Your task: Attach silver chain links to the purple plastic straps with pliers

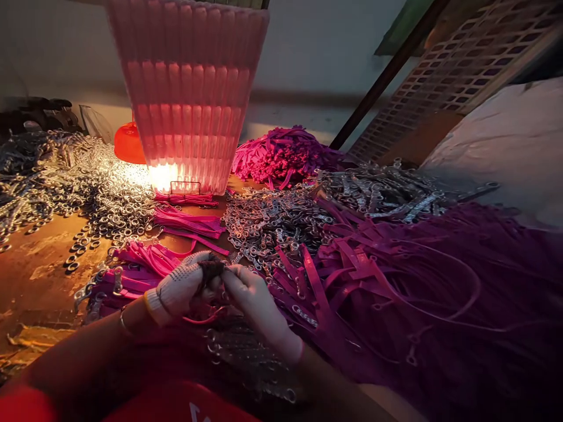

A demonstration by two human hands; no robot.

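Closest to you, both gloved hands meet just above your lap: your left hand [178, 288] and your right hand [253, 293] pinch a small dark piece [211, 269] between their fingertips, fingers closed on it from both sides. A thin pink strap [202, 319] loops below your left hand; whether it joins the piece is too blurred to tell. Just beyond your left hand lies a bundle of pink straps [145, 261] on the brown table [39, 264]. To your right spreads a big heap of magenta straps [396, 275]. Farther off, metal eyelet pieces [268, 223] cover the middle, more lie at far left, and a lit ribbed lamp [189, 94] stands at the back.
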